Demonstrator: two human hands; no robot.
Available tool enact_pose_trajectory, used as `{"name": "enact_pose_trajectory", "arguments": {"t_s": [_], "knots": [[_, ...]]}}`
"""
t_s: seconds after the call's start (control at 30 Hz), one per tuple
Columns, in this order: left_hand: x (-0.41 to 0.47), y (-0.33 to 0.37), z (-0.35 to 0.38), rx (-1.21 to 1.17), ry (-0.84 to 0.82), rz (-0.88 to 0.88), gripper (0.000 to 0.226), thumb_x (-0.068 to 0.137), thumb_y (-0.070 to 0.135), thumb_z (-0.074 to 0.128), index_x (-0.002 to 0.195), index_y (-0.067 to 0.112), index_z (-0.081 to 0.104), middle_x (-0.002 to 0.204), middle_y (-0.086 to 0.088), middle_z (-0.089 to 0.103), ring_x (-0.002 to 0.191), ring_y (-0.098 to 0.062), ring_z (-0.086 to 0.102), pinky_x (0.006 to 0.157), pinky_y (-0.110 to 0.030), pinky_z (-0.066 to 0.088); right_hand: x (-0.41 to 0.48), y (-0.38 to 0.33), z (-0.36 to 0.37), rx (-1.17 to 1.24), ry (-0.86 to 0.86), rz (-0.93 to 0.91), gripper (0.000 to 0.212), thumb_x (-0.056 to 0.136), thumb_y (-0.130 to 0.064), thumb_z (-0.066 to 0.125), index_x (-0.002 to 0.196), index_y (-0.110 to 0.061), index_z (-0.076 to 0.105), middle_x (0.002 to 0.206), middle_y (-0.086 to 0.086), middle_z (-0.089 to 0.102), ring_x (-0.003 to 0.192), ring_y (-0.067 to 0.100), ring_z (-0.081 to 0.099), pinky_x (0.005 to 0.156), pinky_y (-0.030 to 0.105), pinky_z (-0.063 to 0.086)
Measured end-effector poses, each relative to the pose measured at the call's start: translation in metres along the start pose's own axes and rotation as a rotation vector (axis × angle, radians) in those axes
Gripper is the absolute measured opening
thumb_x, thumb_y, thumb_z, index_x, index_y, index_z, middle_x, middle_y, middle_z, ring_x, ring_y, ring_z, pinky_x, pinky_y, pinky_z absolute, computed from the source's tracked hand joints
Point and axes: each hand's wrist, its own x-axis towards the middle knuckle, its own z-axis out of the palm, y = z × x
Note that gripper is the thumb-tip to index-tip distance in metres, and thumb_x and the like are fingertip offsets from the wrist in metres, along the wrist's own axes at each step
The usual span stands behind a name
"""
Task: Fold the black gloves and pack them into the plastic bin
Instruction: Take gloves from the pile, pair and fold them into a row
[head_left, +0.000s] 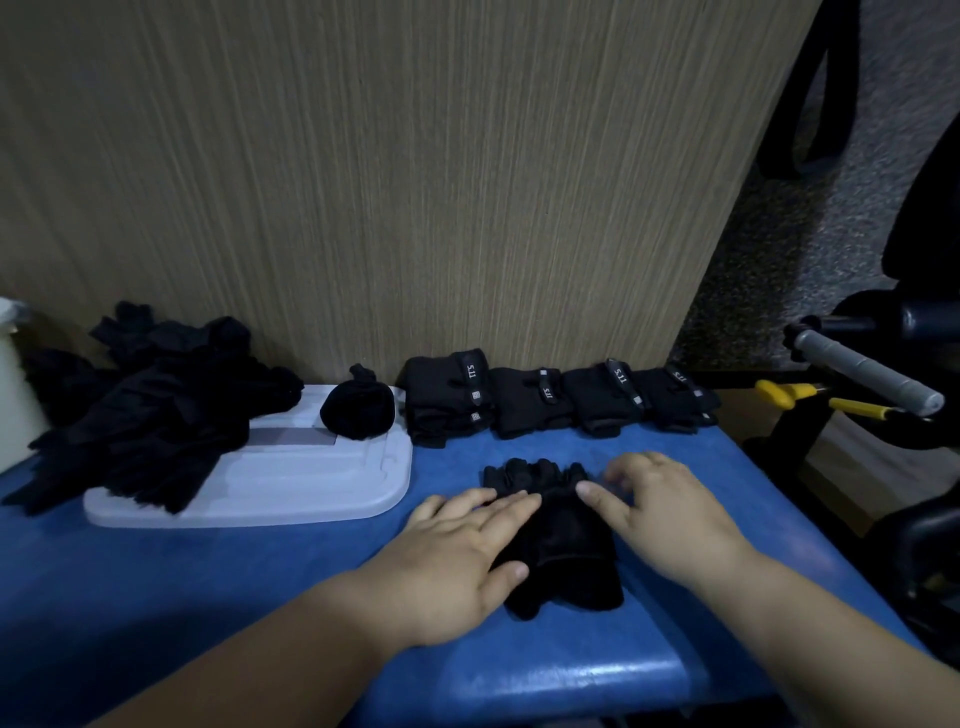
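Observation:
A black fingerless glove (558, 540) lies flat on the blue table (208, 582), fingers pointing away from me. My left hand (457, 556) rests flat on its left side with straight fingers. My right hand (660, 509) touches its upper right part with spread fingers. Several folded black gloves (550, 397) stand in a row along the wooden panel behind. A heap of loose black gloves (156, 410) covers the left part of a white plastic lid (311, 483). A rolled black bundle (358, 410) sits on the lid's far right corner.
A wooden panel (363, 182) rises right behind the table. A white container edge (13, 374) shows at far left. To the right, off the table, are a grey-handled bar (867, 371), yellow-handled pliers (810, 400) and black chair parts (924, 519).

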Motion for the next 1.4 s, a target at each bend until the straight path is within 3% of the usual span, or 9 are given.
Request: {"name": "enact_pose_trajectory", "arguments": {"t_s": [0.07, 0.2, 0.37, 0.53, 0.67, 0.77, 0.97, 1.1, 1.4], "knots": [[0.001, 0.001, -0.001, -0.015, 0.006, -0.022, 0.062, 0.100, 0.051, 0.028, 0.151, 0.039, -0.004, 0.157, 0.023, 0.005, 0.142, 0.002, -0.010, 0.118, -0.030, -0.006, -0.003, -0.006, 0.001, 0.060, -0.075, 0.058, 0.040, 0.083, -0.065, 0.053, 0.092, -0.027, 0.059, 0.099, -0.005, 0.055, 0.097, 0.016, 0.055, 0.078, 0.028, 0.042], [0.005, 0.006, -0.001, -0.051, -0.003, -0.010, 0.062, 0.099, 0.051, 0.029, 0.152, 0.035, 0.002, 0.158, 0.024, -0.003, 0.134, 0.010, -0.018, 0.116, -0.026, -0.010, -0.006, -0.011, 0.007, 0.075, -0.101, 0.035, 0.031, 0.085, -0.051, 0.061, 0.071, -0.029, 0.045, 0.084, -0.008, 0.050, 0.082, 0.014, 0.052, 0.066, 0.025, 0.035], [0.014, 0.022, 0.003, -0.082, -0.012, 0.004, 0.061, 0.100, 0.052, 0.028, 0.153, 0.031, 0.006, 0.157, 0.020, -0.015, 0.137, 0.006, -0.019, 0.115, -0.025, -0.013, -0.006, -0.001, -0.004, 0.204, -0.061, 0.064, 0.023, 0.088, -0.039, 0.063, 0.081, -0.028, 0.044, 0.074, -0.011, 0.048, 0.069, 0.006, 0.046, 0.053, 0.018, 0.032], [0.038, 0.045, 0.007, -0.100, 0.027, 0.008, 0.055, 0.101, 0.049, 0.021, 0.153, 0.034, 0.008, 0.159, 0.020, -0.006, 0.144, 0.000, -0.011, 0.118, -0.028, -0.008, -0.008, 0.024, -0.018, 0.188, -0.014, 0.125, 0.024, 0.088, -0.038, 0.063, 0.096, -0.025, 0.044, 0.066, -0.006, 0.050, 0.063, 0.011, 0.049, 0.049, 0.022, 0.030], [0.065, 0.070, 0.010, -0.068, 0.034, 0.045, 0.054, 0.102, 0.045, 0.022, 0.153, 0.031, 0.011, 0.160, 0.016, 0.001, 0.146, -0.003, -0.005, 0.120, -0.032, -0.006, -0.013, 0.049, -0.031, 0.017, -0.017, 0.163, 0.035, 0.089, -0.040, 0.061, 0.112, -0.026, 0.039, 0.079, -0.007, 0.055, 0.078, 0.015, 0.055, 0.058, 0.026, 0.039], [0.085, 0.088, 0.013, -0.043, 0.005, 0.063, 0.057, 0.102, 0.047, 0.023, 0.153, 0.028, 0.008, 0.161, 0.014, -0.002, 0.146, -0.004, -0.008, 0.120, -0.037, -0.007, -0.016, 0.064, -0.038, -0.069, 0.022, 0.160, 0.048, 0.091, -0.038, 0.059, 0.131, -0.029, 0.035, 0.117, 0.001, 0.060, 0.112, 0.021, 0.056, 0.085, 0.030, 0.044], [0.116, 0.109, 0.015, 0.020, -0.055, 0.070, 0.063, 0.100, 0.048, 0.023, 0.154, 0.025, 0.001, 0.161, 0.012, -0.010, 0.146, -0.006, -0.014, 0.120, -0.041, -0.009, -0.011, 0.082, -0.036, -0.065, -0.070, 0.028, 0.052, 0.101, -0.036, 0.038, 0.150, -0.025, 0.026, 0.159, -0.005, 0.020, 0.148, 0.013, 0.009, 0.119, 0.030, 0.014], [0.122, 0.111, 0.015, 0.037, -0.081, 0.057, 0.066, 0.099, 0.049, 0.024, 0.154, 0.026, -0.003, 0.160, 0.012, -0.014, 0.145, -0.005, -0.016, 0.119, -0.042, -0.010, -0.009, 0.095, -0.027, -0.092, -0.269, 0.041, 0.057, 0.102, -0.045, 0.026, 0.154, -0.029, 0.006, 0.160, -0.015, -0.004, 0.147, 0.006, -0.011, 0.120, 0.039, -0.001], [0.125, 0.112, 0.014, 0.050, -0.107, -0.001, 0.067, 0.097, 0.054, 0.020, 0.153, 0.030, -0.008, 0.158, 0.011, -0.022, 0.143, -0.009, -0.026, 0.116, -0.049, -0.017, -0.012, 0.109, -0.029, -0.131, -0.308, 0.052, 0.070, 0.095, -0.063, 0.022, 0.153, -0.033, -0.004, 0.158, -0.020, -0.013, 0.144, 0.005, -0.017, 0.118, 0.046, -0.011]]}}
